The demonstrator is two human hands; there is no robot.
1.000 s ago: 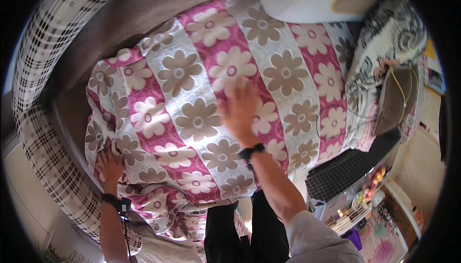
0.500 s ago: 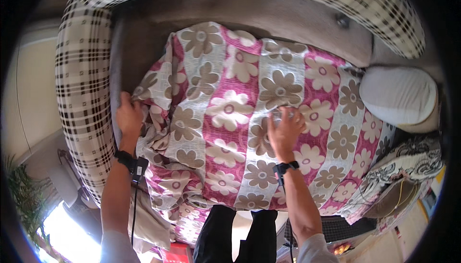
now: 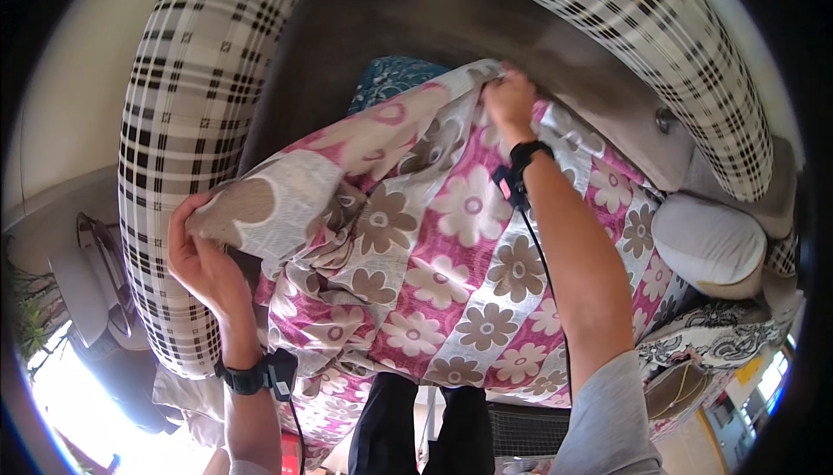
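Observation:
A flowered sheet (image 3: 468,206) in pink and grey-white stripes lies spread over a brown sofa seat, bunched into folds toward the left. Its left corner is lifted, pinched between the thumb and fingers of my left hand (image 3: 208,262), near the plaid armrest. My right hand (image 3: 512,102) grips the sheet's far edge, close to the sofa back. Between my two hands that edge is raised and folded over, showing the paler underside. Just beyond it a dark teal patterned cloth (image 3: 395,80) shows on the seat.
A plaid armrest (image 3: 186,128) runs along the left and a plaid backrest roll (image 3: 659,32) curves behind. At the right sit a grey cushion (image 3: 707,236) and a black-and-white patterned cloth (image 3: 720,332). A plant (image 3: 35,301) stands at the far left; my legs (image 3: 382,423) are at the near edge.
My right hand has moved from the middle of the sheet to its far edge. The left corner and far edge have been lifted, and the teal cloth has come into view.

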